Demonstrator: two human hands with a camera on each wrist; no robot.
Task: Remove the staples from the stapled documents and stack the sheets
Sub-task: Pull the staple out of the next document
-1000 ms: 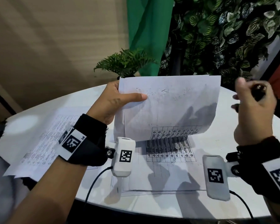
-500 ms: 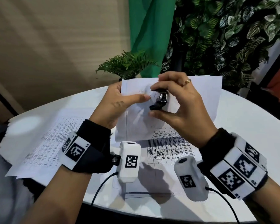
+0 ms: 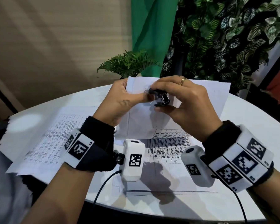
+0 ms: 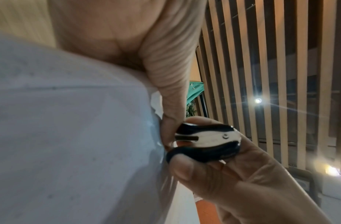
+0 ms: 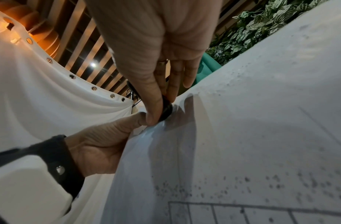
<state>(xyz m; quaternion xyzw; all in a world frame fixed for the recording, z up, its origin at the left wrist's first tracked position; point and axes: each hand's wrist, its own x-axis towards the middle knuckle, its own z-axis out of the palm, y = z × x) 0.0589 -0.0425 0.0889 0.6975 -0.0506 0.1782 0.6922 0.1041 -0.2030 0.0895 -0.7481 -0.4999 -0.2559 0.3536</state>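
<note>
A stapled white document (image 3: 200,101) stands folded upward over the table, its printed table at the bottom. My left hand (image 3: 121,101) pinches its upper left corner, thumb on the near side. My right hand (image 3: 176,101) grips a black and chrome staple remover (image 3: 159,98) between thumb and fingers, its claws against the paper beside my left thumb. The left wrist view shows the staple remover (image 4: 204,144) pressed to the sheet's edge (image 4: 154,121). In the right wrist view the staple remover (image 5: 166,111) is mostly hidden by my right hand's fingers (image 5: 152,97). The staple itself is not clear.
A round white table (image 3: 249,126) holds loose printed sheets (image 3: 44,143) at the left and a printed sheet (image 3: 165,151) under the held document. A small fern (image 3: 128,63), a green cloth and a leafy wall stand behind the table.
My right hand swung in from the far right with the staple remover and brought its claws to the document's upper left corner. My left hand kept holding the paper.
</note>
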